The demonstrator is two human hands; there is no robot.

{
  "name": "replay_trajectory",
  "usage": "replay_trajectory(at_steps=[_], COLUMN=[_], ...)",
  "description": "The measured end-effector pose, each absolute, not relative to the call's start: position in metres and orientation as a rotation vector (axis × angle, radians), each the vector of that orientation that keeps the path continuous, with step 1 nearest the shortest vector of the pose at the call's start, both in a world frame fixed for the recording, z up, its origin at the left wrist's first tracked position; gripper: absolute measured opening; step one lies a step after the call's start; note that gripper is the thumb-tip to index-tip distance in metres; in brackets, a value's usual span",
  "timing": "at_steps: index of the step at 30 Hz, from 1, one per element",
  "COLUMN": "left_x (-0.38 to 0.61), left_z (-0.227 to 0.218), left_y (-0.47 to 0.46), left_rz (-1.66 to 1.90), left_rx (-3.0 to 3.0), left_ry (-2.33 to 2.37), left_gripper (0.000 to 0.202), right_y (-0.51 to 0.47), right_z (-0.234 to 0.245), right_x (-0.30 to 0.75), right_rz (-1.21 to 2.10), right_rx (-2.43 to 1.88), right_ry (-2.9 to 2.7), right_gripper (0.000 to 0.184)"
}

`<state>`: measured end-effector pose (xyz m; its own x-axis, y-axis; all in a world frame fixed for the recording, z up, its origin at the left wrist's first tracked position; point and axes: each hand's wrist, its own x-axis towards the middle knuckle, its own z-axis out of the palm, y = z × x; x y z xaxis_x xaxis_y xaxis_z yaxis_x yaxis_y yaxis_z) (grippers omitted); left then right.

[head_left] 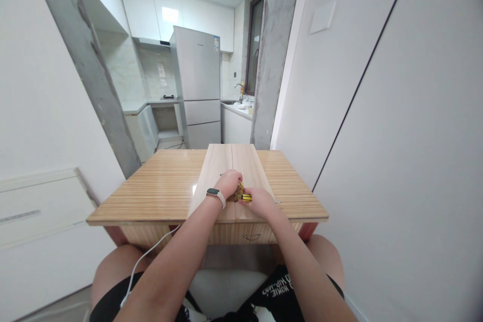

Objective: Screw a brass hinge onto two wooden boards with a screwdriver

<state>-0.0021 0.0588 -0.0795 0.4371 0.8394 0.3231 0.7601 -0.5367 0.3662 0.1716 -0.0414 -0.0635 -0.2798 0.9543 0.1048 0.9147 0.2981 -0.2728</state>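
Observation:
My left hand (229, 182), with a watch on its wrist, has its fingers closed on a small brass-coloured metal piece (239, 192) with dark spots, which looks like a hinge. Close against it on the right, my right hand (260, 201) grips a small yellow-and-black object (246, 197); its kind is hidden by the fingers. Both hands are over two pale wooden boards (215, 161) lying side by side, near the seam between them. A thin metal thing (278, 202) shows beside the right hand, too small to name.
The boards lie on a striped wooden table (169, 176) with a drawer (252, 236) at its front. A white cable (151, 249) hangs near the left front edge. White walls stand close on both sides. Behind are a fridge (199, 70) and a sink counter (237, 110).

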Motion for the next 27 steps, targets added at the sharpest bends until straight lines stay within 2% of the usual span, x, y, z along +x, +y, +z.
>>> replay_trajectory(at_steps=[14, 20, 27], left_x=[0.006, 0.004, 0.005], left_z=[-0.079, -0.079, -0.087], left_y=[0.056, 0.042, 0.043], left_rz=[0.701, 0.88, 0.949], left_rx=[2.519, 2.316, 2.242], left_ry=[1.428, 1.454, 1.459], left_gripper=[0.019, 0.021, 0.017], right_y=[-0.04, -0.031, 0.013], right_z=[-0.068, -0.044, -0.012], right_x=[0.174, 0.184, 0.181], right_rz=[0.241, 0.252, 0.74], right_rx=[-1.649, -1.383, -0.872], right_ry=[-2.308, -2.021, -1.362], right_gripper=[0.023, 0.037, 0.044])
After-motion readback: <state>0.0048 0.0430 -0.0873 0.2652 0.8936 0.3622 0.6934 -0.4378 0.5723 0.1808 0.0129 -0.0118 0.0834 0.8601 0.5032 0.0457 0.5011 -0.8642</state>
